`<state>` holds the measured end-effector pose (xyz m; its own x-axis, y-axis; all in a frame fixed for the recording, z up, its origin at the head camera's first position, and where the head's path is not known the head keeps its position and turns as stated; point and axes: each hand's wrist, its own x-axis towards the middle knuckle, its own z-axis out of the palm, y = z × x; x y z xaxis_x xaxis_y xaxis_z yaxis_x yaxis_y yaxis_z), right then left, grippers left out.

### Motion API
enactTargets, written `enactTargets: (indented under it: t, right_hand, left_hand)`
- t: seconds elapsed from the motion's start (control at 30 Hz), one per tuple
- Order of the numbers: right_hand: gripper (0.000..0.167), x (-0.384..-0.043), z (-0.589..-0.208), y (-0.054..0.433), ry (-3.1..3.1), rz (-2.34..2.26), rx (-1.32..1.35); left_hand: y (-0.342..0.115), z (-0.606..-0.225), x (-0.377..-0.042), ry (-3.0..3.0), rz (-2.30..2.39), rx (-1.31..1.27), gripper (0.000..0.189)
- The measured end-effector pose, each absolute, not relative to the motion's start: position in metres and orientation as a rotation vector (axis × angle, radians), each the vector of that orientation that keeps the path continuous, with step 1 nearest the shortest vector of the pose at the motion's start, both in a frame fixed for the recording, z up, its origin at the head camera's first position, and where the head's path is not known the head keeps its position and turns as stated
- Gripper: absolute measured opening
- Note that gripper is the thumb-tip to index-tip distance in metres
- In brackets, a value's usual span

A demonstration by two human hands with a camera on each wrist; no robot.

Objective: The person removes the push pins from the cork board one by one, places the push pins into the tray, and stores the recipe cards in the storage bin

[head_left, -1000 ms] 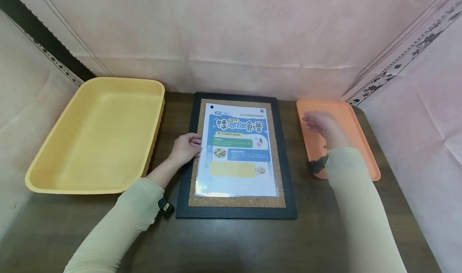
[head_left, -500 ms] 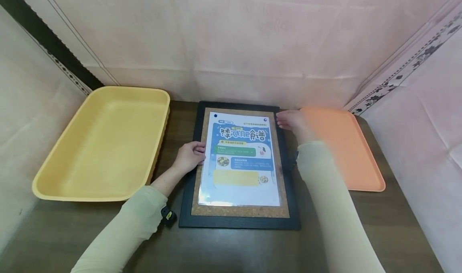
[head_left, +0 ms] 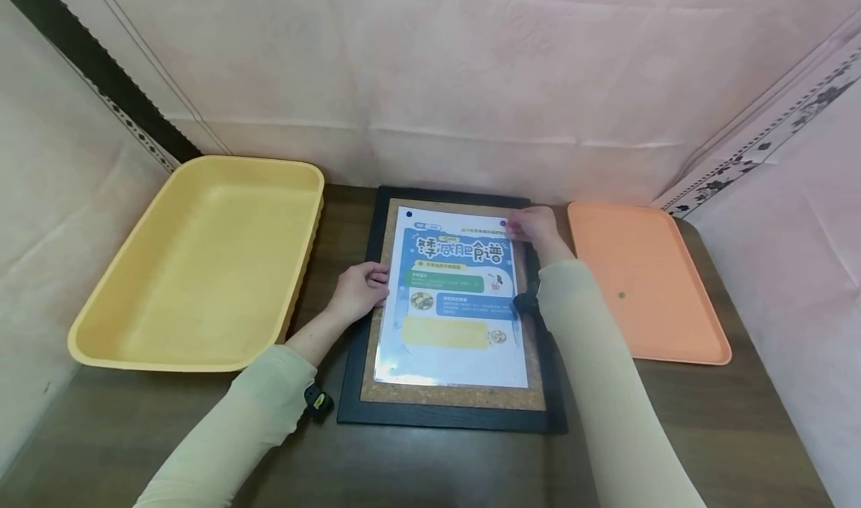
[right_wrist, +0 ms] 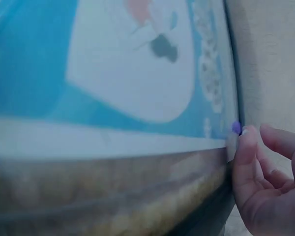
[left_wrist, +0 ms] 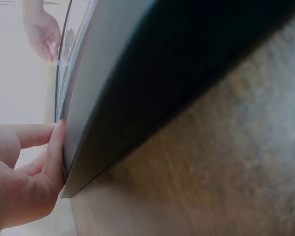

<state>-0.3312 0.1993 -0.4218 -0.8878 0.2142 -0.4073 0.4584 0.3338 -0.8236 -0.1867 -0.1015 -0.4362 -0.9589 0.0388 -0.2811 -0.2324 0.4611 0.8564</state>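
Note:
A printed blue-and-white poster (head_left: 447, 366) in a glossy sheet lies on a cork board (head_left: 457, 396) with a black frame (head_left: 451, 417). A dark push pin (head_left: 409, 214) sits at its top left corner. At the top right corner is a purple push pin (right_wrist: 236, 127), where my right hand (head_left: 537, 231) touches it with a fingertip; the thumb stands apart. My left hand (head_left: 361, 293) rests at the left side of the board, its fingertips on the frame's edge beside the poster. In the left wrist view, thumb and finger (left_wrist: 54, 152) meet there.
On the left stands a large yellow tray (head_left: 195, 269) with raised sides. A flat orange tray (head_left: 662, 276) lies to the right, with a small dark greenish spot (head_left: 622, 295) in it. Pink-white cloth walls (head_left: 471, 82) enclose the brown table (head_left: 403, 471).
My right hand has moved left from over the orange tray to the poster's top right corner. My left hand stays at the board's left edge. The head view has shifted slightly.

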Motion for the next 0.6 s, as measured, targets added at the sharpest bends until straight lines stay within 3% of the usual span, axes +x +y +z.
enactTargets:
  t: [0.6]
  right_hand:
    - [0.021,-0.337,-0.431,0.181,2.601,-1.267,0.525]
  left_hand:
    - [-0.102,-0.435,-0.187,2.446,1.509,-0.167,0.04]
